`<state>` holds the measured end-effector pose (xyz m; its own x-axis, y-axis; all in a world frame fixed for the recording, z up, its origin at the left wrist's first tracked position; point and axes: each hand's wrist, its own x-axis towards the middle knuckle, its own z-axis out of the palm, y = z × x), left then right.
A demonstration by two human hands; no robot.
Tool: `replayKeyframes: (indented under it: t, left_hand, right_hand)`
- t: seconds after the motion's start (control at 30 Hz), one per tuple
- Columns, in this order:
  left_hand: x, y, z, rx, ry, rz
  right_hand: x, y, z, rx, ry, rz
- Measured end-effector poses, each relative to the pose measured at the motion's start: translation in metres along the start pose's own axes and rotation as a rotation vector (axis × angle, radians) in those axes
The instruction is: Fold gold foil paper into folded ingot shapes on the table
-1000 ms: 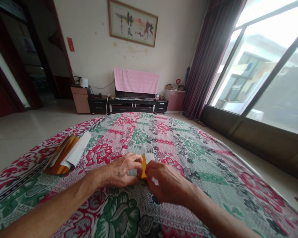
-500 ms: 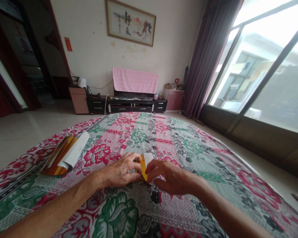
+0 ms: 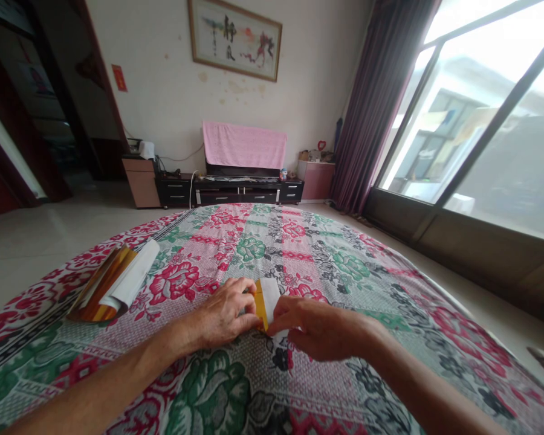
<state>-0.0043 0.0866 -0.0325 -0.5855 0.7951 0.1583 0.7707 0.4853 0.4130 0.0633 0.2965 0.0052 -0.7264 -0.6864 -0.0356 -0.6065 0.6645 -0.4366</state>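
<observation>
A small folded piece of gold paper (image 3: 262,308), white on its other side, lies flat on the patterned cloth in front of me. My left hand (image 3: 229,311) is closed on its left edge, thumb low and fingers above. From the right, my right hand (image 3: 315,326) presses a fingertip on the near end of the paper where gold meets white, its other fingers curled. Part of the white side is hidden under that hand.
A floral cloth (image 3: 249,248) covers the round table. At the left lies a loose roll of gold and white paper sheets (image 3: 113,284). Beyond the table stand a low black cabinet (image 3: 226,197) and a pink towel (image 3: 245,145) draped over a screen.
My right hand has slid slightly right and its fingers press flatter on the paper. More of the white side shows. My left hand stays at the left edge.
</observation>
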Motion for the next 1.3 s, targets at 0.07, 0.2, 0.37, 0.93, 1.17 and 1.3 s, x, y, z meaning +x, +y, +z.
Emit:
replayKeyframes:
  t: [0.07,0.2,0.37,0.93,1.17,1.3]
  left_hand:
    - [0.000,0.000,0.001,0.005,0.008,-0.001]
    - [-0.001,-0.002,0.001,-0.002,0.007,0.033]
    - [-0.001,-0.003,0.002,-0.003,0.017,0.058]
    - [-0.004,-0.011,-0.006,-0.035,-0.052,0.117]
    - [-0.003,-0.008,-0.004,-0.020,-0.049,0.089]
    - [-0.001,-0.003,-0.003,-0.015,-0.022,0.034]
  right_hand:
    - [-0.001,-0.001,-0.001,-0.006,-0.003,-0.004]
    - [0.004,0.000,0.001,-0.002,0.081,0.022]
    - [0.021,0.000,0.016,-0.044,0.334,0.181]
    - [0.036,-0.008,0.039,0.066,0.373,0.436]
    - [0.035,-0.009,0.037,0.085,0.340,0.439]
    - [0.033,-0.005,0.034,0.106,0.314,0.411]
